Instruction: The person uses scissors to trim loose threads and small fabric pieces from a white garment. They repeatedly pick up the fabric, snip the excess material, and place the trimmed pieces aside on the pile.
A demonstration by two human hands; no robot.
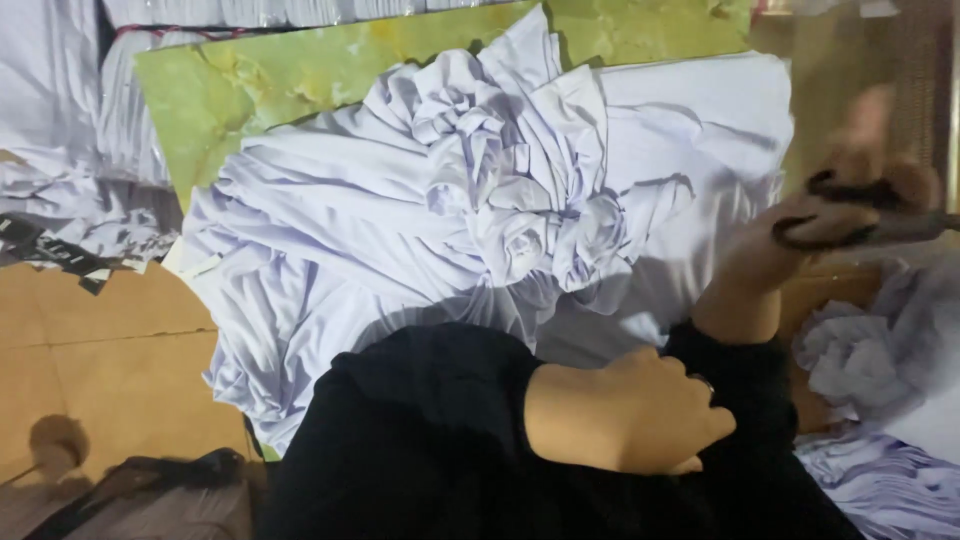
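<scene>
1. The right hand (850, 205) is gripping what look like dark-handled scissors (865, 228), fingers closed through the loops; motion blur is making the tool hard to confirm.
2. The left hand (630, 410) is resting low in the view against the right forearm's black sleeve (745, 365), fingers curled into a loose fist, holding nothing that is showing.
3. A heap of white fabric (480, 220) is lying bunched and twisted into rosette-like folds, just left of the scissors and above the left hand.
4. The fabric is spreading over a green marbled board (250, 90).
5. More crumpled white cloth (870, 350) is sitting just below the right hand.
6. Brown cardboard (100, 340) is covering the floor at left.
</scene>
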